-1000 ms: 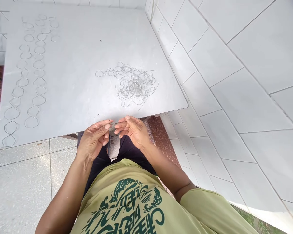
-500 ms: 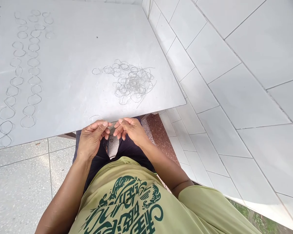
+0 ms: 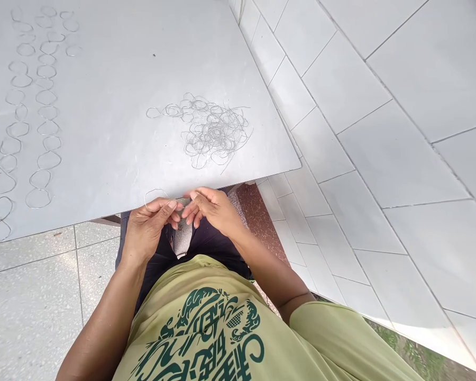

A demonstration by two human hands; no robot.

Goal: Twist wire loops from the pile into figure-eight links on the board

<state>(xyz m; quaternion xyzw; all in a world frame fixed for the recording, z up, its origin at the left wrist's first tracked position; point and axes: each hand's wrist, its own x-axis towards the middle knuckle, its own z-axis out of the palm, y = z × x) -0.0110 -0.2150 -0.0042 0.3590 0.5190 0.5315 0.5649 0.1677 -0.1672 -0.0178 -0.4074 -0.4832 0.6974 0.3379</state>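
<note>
Far left: pale terrazzo floor (image 3: 27, 275), below the near edge of a white tabletop (image 3: 107, 121). On the tabletop's left part, figure-eight wire pieces laid flat, roughly end to end: outer column (image 3: 19, 122), then inner column (image 3: 47, 119), plus a few loops at the far end beside it. Small dark speck (image 3: 154, 55) on the bare surface farther right.

Left hand (image 3: 150, 222): at the near edge, thumb and index pressed narrow on a thin wire piece (image 3: 156, 189). Its rounded loop stands out past the knuckles, over the tabletop edge; the other end points toward the right hand (image 3: 212, 209). Dark trousers (image 3: 182, 244) below both hands.

Right hand: just beside the left, thumb near index, gap narrow, other fingers curled loosely. Cannot tell whether the wire end is gripped there.

Beyond the right hand, on the tabletop: tangled heap of wire figure-eights (image 3: 216, 132), a few stray ends sticking out. Farther right: reddish-brown speckled slab (image 3: 259, 222), then white tiled wall (image 3: 373, 159).
</note>
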